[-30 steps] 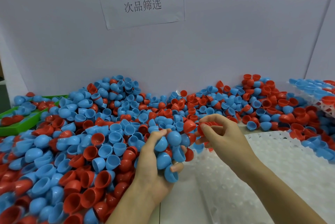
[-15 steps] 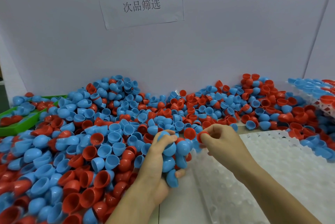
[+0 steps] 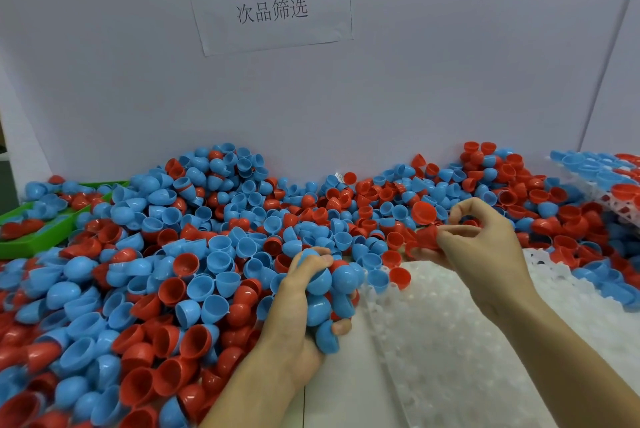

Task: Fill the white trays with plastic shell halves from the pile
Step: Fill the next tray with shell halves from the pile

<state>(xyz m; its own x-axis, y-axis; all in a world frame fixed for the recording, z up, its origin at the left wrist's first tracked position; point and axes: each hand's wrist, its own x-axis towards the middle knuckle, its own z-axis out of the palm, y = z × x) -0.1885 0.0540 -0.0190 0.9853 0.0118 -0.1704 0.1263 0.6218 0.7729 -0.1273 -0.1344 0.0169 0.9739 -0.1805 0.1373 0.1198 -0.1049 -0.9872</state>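
Several blue shells [image 3: 320, 303] gripped in left hand [image 3: 298, 320]; right hand [image 3: 481, 254] fingers seemingly pinch red shell [image 3: 426, 237].

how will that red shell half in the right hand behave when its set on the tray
The red shell half probably weighs little: the right hand pinches it with fingertips alone. Its rounded dome would likely rock or roll on the white tray unless seated in a dimple.

Huge loose pile [image 3: 194, 254] of red and blue plastic shell halves, heaped against the back wall. White dimpled tray [image 3: 450, 341] laid flat at its right edge, one red half [image 3: 400, 278] seated at the tray's far left corner.
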